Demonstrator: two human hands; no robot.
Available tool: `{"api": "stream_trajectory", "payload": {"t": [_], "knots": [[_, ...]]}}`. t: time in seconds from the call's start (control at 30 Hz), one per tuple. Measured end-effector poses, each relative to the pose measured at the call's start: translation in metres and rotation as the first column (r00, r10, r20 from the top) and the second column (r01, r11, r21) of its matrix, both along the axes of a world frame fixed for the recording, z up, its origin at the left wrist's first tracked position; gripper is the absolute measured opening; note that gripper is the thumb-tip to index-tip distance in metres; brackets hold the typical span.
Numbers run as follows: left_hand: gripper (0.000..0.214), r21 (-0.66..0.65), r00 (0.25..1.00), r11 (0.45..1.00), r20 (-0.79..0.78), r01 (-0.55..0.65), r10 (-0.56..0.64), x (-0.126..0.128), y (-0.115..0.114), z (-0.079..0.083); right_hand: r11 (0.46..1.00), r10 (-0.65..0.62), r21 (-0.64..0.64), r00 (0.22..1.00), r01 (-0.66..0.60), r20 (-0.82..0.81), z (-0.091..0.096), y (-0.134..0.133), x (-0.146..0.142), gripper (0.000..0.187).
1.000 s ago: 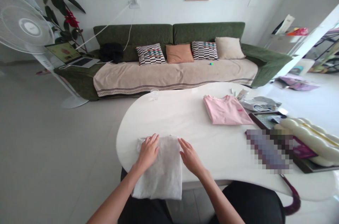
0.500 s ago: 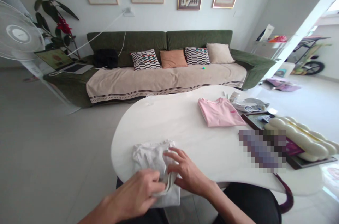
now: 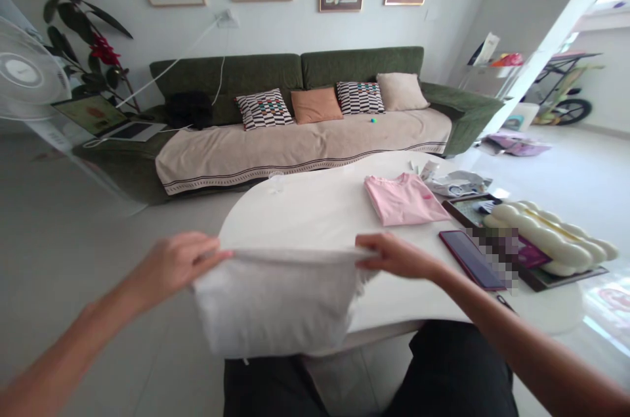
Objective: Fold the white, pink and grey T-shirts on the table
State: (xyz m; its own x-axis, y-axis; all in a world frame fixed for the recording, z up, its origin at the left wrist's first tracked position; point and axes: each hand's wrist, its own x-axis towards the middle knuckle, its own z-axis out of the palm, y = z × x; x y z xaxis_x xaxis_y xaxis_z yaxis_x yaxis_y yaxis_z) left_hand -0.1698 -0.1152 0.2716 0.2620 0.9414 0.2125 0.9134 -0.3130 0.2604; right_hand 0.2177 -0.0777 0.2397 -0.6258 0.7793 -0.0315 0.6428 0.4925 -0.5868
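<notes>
Grey garment [image 3: 275, 302]: lifted clear over near edge of white table [image 3: 319, 207], stretched level, hanging from top edge. Mid-fold, probably; next calls for even lowering, edge kept straight. Left hand [image 3: 170, 263], right hand [image 3: 394, 254]: closed, pinching opposite corners. Pink shirt [image 3: 403, 199] folded, well apart.
</notes>
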Motion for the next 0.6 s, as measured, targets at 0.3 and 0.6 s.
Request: {"api": "stream_trajectory", "payload": {"t": [0.3, 0.6], "knots": [[0.044, 0.688, 0.934, 0.726, -0.26, 0.001, 0.245, 0.014, 0.081, 0.131, 0.529, -0.328, 0.632, 0.823, 0.567, -0.464, 0.115, 0.094, -0.025, 0.02], [0.032, 0.298, 0.851, 0.872, -0.479, 0.388, -0.215, 0.047, 0.008, 0.005, 0.792, -0.272, 0.468, 0.912, 0.394, -0.307, -0.016, -0.011, 0.04, 0.03]]}}
